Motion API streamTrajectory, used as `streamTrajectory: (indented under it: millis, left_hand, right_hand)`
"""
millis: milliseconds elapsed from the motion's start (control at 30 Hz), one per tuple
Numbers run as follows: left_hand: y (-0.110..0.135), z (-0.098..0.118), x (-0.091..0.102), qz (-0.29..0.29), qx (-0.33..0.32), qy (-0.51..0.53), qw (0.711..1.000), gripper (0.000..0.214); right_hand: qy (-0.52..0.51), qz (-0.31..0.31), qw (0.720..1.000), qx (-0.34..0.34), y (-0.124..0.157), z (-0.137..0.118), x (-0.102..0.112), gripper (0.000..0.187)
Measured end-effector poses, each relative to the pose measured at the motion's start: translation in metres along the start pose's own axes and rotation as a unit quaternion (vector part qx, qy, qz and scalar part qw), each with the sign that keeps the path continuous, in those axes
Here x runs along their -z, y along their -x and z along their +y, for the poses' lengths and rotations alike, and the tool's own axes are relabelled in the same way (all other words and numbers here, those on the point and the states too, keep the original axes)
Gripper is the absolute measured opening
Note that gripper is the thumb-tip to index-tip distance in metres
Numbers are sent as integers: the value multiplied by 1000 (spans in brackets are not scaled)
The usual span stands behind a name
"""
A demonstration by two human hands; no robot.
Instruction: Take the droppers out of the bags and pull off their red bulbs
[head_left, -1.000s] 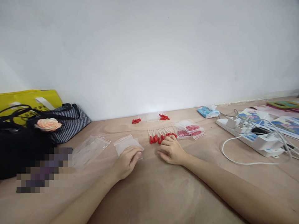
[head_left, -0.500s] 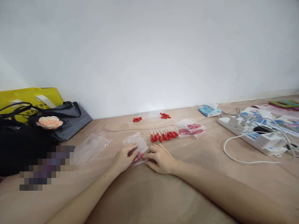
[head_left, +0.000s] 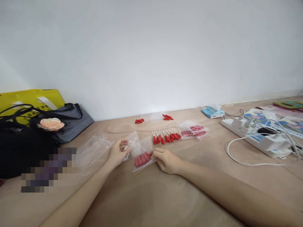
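Note:
My right hand [head_left: 167, 160] pinches the right corner of a clear zip bag [head_left: 147, 143] holding several white sticks with red bulb ends [head_left: 142, 159]. The filled bag is tilted, its red-striped zip edge toward me. To its left, my left hand [head_left: 117, 153] has thumb and fingers closed on another clear plastic bag [head_left: 133, 141], crumpled, with no red ends visible in it. The two bags overlap or lie close; I cannot tell if they touch. Behind my right hand lies a row of loose red-ended sticks [head_left: 167, 137].
More clear bags [head_left: 94, 148] lie flat on the left. Filled bags [head_left: 194, 130] sit at the right, small red-ended groups [head_left: 168, 117] near the wall. A tissue pack [head_left: 212, 112] and a power strip [head_left: 255, 138] with cables are farther right; a striped bag [head_left: 71, 123] stands left.
My left hand has moved left, drawing the crumpled clear bag away from the filled bag. The filled bag's red ends are now uncovered. My right hand has shifted slightly right and grips its corner.

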State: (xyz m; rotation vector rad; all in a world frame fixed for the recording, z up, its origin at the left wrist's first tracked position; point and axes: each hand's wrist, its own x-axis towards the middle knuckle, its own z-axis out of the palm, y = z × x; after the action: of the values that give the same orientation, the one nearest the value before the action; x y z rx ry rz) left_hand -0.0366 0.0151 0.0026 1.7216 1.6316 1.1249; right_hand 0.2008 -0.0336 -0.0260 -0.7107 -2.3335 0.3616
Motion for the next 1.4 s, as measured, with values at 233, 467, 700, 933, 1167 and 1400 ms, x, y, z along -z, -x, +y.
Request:
streamTrajectory:
  millis: [233,467,700,933,1167,1400]
  left_hand:
    - [-38,-11,93,-98,-101,-325,935,28]
    - [16,42,26,-172,-293,-255,905,20]
    - [60,53,-29,-215,-347,-195,892,12]
    - [55,38,-23,-204,-277,-113,932,17]
    - [60,36,-25,-174,-309,-151,923,12]
    - [62,31,-35,-116,-330,-157,924,12]
  right_hand:
    - [0,1,1000,-23,5,4,4,21]
    - [-6,3,999,-47,4,2,5,22]
    - [25,20,997,-66,4,1,7,24]
    - [140,45,989,-8,5,5,9,9]
    - [139,71,986,-61,2,12,9,9]
    - [151,63,982,-94,1,8,10,12]
